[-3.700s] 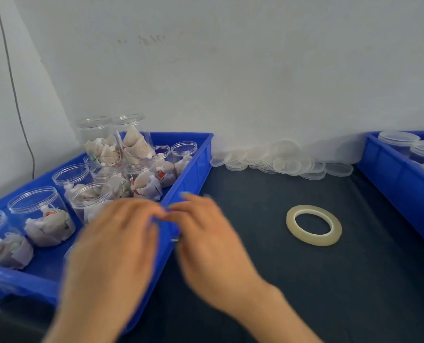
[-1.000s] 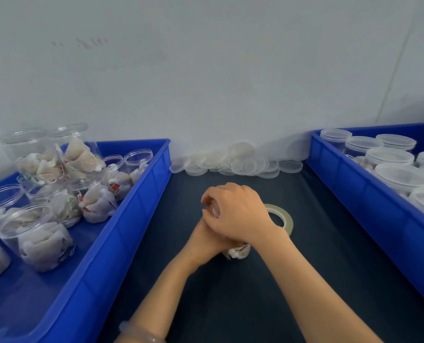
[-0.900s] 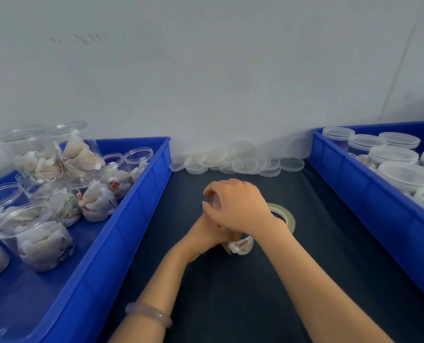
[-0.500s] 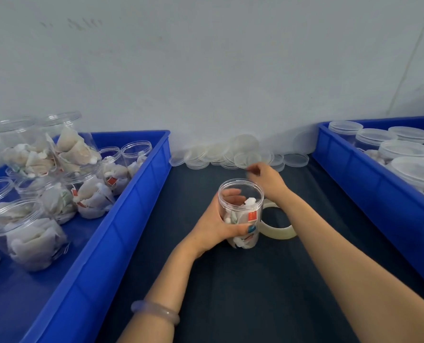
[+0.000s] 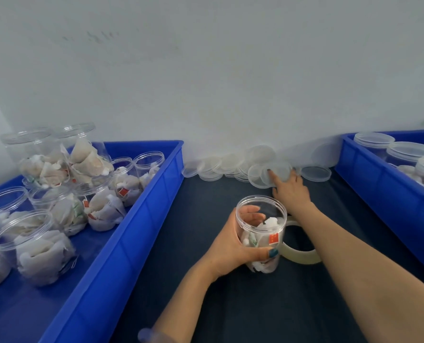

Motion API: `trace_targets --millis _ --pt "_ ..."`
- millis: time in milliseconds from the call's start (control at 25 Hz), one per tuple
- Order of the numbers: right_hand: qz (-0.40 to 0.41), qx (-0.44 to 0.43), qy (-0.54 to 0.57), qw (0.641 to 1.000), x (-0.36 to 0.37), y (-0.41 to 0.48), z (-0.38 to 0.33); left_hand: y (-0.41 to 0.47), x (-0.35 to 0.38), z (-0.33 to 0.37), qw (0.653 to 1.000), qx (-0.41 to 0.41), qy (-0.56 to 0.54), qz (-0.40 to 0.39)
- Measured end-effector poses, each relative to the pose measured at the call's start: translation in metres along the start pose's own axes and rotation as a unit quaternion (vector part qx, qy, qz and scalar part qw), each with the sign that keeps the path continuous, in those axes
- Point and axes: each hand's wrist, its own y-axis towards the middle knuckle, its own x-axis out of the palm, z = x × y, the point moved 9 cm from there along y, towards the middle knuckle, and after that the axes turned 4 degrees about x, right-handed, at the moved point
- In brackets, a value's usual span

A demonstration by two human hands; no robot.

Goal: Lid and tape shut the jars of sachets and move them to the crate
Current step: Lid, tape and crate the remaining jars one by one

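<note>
While a lidless jar of sachets is gripped upright on the dark bench by the left hand, fingers and thumb curled round it, the right hand is stretched to the lids heaped by the wall, straight fingers laid on one. A tape roll is seen just beside the jar.

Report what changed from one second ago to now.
The right hand left the jar and reached back to the loose lids by the wall, fingertips touching one. The left hand keeps its grip on the open jar; the tape roll stays beside it.
</note>
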Motion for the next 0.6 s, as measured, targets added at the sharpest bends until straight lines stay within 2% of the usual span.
trace_targets --millis 80,200,480,600 --pt "0.0 -0.001 0.027 1.0 0.002 0.002 -0.002 0.0 -0.001 0.0 1.0 0.001 0.003 0.002" --pt "0.043 -0.011 0.088 0.995 -0.007 -0.007 -0.001 0.001 0.0 0.001 1.0 0.004 0.005 0.004" --pt "-0.016 -0.034 0.128 0.991 -0.021 -0.057 -0.001 -0.002 0.001 0.007 1.0 0.008 -0.005 0.005" --pt "-0.005 -0.021 0.171 0.985 -0.022 -0.089 0.002 -0.003 0.002 0.007 1.0 0.006 -0.006 0.004"
